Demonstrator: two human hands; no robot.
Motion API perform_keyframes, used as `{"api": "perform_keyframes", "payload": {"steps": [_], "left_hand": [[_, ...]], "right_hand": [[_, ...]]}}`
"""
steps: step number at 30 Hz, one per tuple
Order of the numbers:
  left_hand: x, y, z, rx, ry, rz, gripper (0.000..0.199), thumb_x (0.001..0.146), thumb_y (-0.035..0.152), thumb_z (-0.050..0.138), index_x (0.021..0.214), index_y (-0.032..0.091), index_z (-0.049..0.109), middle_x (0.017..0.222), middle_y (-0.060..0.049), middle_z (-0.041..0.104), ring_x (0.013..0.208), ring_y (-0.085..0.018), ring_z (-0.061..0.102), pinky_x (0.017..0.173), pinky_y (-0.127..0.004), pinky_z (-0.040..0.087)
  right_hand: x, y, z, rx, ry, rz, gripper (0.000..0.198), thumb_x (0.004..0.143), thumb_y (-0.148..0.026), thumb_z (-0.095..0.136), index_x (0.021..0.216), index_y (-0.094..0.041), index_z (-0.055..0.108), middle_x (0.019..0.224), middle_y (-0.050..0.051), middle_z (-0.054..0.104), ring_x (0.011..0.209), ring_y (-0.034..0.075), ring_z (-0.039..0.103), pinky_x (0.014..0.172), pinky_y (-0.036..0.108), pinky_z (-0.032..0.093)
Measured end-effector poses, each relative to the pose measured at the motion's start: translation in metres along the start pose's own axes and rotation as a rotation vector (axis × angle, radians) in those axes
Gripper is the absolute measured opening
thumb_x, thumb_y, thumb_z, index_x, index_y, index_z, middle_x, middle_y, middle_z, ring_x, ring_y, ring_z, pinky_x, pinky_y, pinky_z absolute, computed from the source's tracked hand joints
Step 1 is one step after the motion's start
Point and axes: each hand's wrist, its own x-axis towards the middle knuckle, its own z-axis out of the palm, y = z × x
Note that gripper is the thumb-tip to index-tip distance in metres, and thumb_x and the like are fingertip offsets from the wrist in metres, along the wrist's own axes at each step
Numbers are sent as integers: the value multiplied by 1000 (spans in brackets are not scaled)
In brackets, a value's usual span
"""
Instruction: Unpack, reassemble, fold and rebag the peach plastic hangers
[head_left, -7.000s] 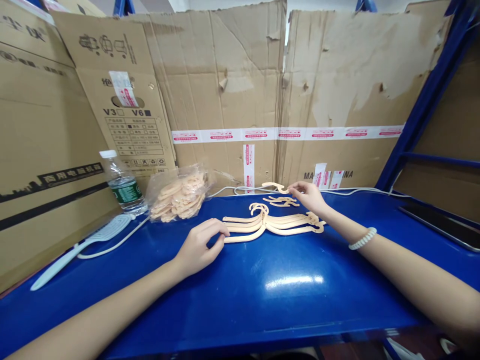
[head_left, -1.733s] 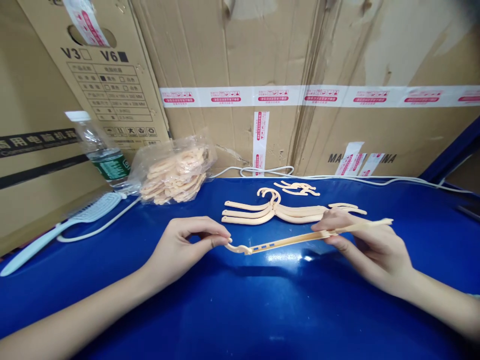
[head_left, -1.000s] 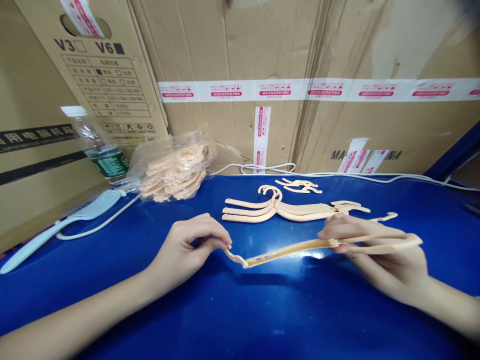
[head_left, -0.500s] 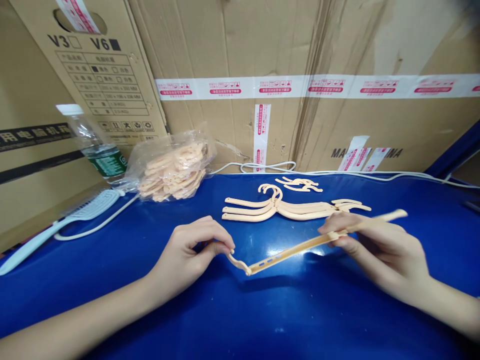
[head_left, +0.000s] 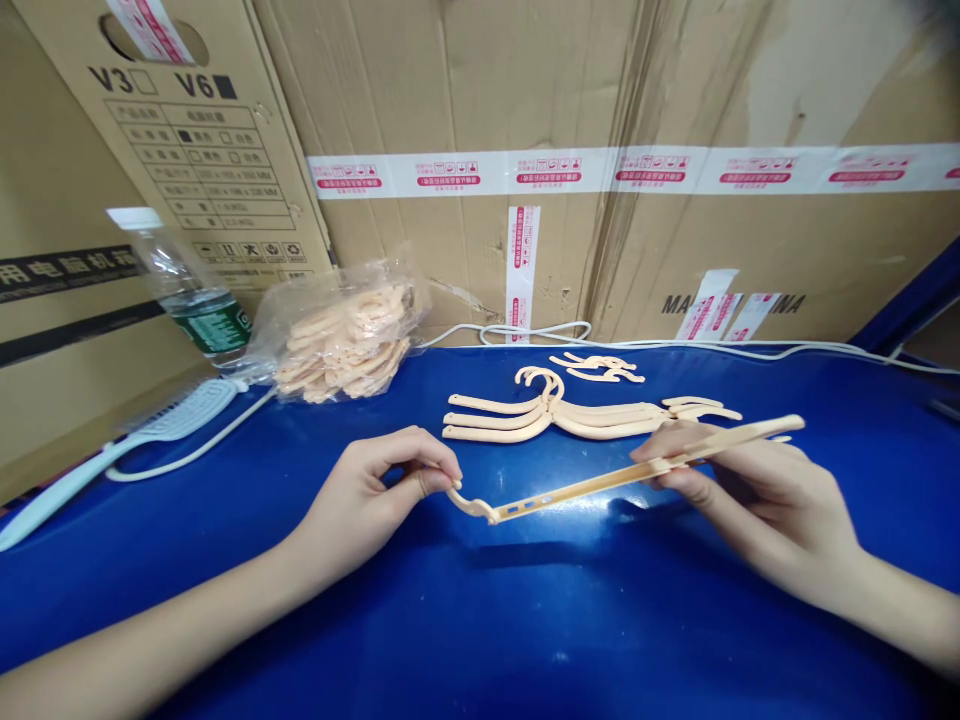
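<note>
Between my hands, just above the blue table, is a beige plastic folding hanger seen edge-on, with slots near its left end. My right hand is closed on its middle, and one arm of it sticks out past my fingers to the upper right. My left hand pinches the tip of a small curved beige piece, whose other end meets the hanger's left end. Behind them lie several similar beige hangers side by side, with their hooks together. Beyond these is a small pile of curved beige pieces.
At the back left sits a clear plastic bag full of beige parts. A water bottle and a light blue hairbrush are farther left. A white cable runs along the cardboard boxes behind the blue table.
The hanger's left end and the small curved piece have risen slightly, so the hanger lies flatter. My left hand has shifted a little up and left.
</note>
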Motion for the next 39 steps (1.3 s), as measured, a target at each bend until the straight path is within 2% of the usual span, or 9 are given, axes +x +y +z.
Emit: {"api": "perform_keyframes", "payload": {"steps": [5,11,15,18,24,27,31,35,39], "left_hand": [[0,-2,-1,21,-16,6,15,81,17,61,70,20,71,69,1,69,63,-13,63,61,-21,45],[-1,0,1,71,-18,46,16,80,14,60,69,20,71,68,2,69,62,-12,62,59,-19,45],[-2,1,2,137,17,127,20,81,9,58,70,20,70,67,2,69,63,-11,63,60,-18,46],[-5,1,3,190,52,187,22,83,6,56,74,20,70,70,2,69,65,-11,63,62,-17,47],[-14,6,6,274,94,335,17,88,5,59,86,20,67,78,2,70,67,-10,64,64,-18,48],[-16,8,5,307,88,407,21,90,1,53,89,19,65,80,0,68,73,-11,64,69,-19,49],[-11,6,4,279,101,334,20,90,5,55,90,19,68,86,-1,66,75,-11,61,67,-20,47],[-5,6,5,155,74,175,18,88,12,60,92,22,74,88,-3,68,76,-13,63,64,-20,48],[-2,7,1,-137,162,-124,8,78,23,75,84,21,70,82,-1,71,75,-16,67,67,-22,52]], "right_hand": [[1,0,-1,46,-12,-19,16,88,-13,60,95,-26,65,86,-1,72,80,15,69,74,25,55],[0,-1,-3,140,-57,-136,38,84,-1,53,107,-28,63,97,0,72,84,18,70,79,34,55],[4,-7,-5,160,-80,-175,31,84,-2,54,102,-26,61,93,0,71,82,17,68,78,33,55],[4,-9,-4,177,-91,-164,25,86,-4,55,99,-25,60,90,0,71,80,17,68,78,32,55],[-1,-11,2,244,-132,-118,35,86,-1,52,109,-26,61,96,1,71,81,16,68,81,33,55],[1,-13,3,165,-34,-42,29,87,-5,55,103,-27,64,90,-1,72,82,16,69,78,28,55],[7,-11,1,37,30,128,10,88,-19,61,83,-25,68,83,-1,72,74,14,68,65,21,54],[10,-7,2,89,-2,289,18,90,-34,61,78,-22,69,79,2,71,69,15,66,59,22,54],[11,-1,2,102,67,432,29,88,-42,61,70,-21,67,78,3,70,76,19,67,62,25,55]]}}
